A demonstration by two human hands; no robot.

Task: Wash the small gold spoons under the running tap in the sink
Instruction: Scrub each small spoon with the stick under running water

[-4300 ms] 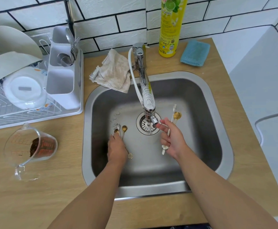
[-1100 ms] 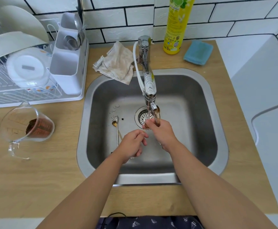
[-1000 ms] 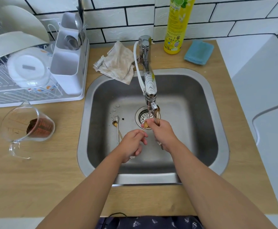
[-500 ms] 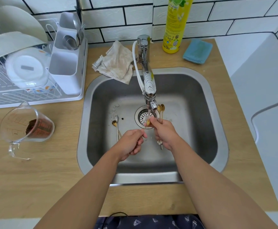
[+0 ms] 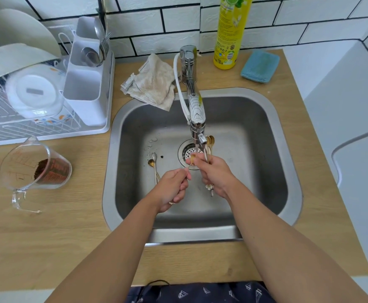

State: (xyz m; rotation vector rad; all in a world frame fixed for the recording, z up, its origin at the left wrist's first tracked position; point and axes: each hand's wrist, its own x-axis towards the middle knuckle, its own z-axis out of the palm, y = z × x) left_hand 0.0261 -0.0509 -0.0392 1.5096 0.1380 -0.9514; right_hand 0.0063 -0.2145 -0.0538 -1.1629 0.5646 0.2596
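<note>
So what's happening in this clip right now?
A person is rinsing small gold spoons at the sink. The left hand holds one spoon with its bowl under the tap, over the drain. The right hand has its grip on a bundle of spoons pointing up beside the spout. More spoons lie on the sink floor.

- Sink (image 5: 266, 119): brushed steel, dull sheen.
- Tap (image 5: 195, 106): glossy chrome.
- Spoons (image 5: 210, 142): shiny gold metal.
- Counter (image 5: 47, 232): matt wood grain, perhaps laminate.
- Rag (image 5: 154, 86) at 11 o'clock of the sink: rough cloth.
- Jug (image 5: 36, 169): clear glass.
</note>
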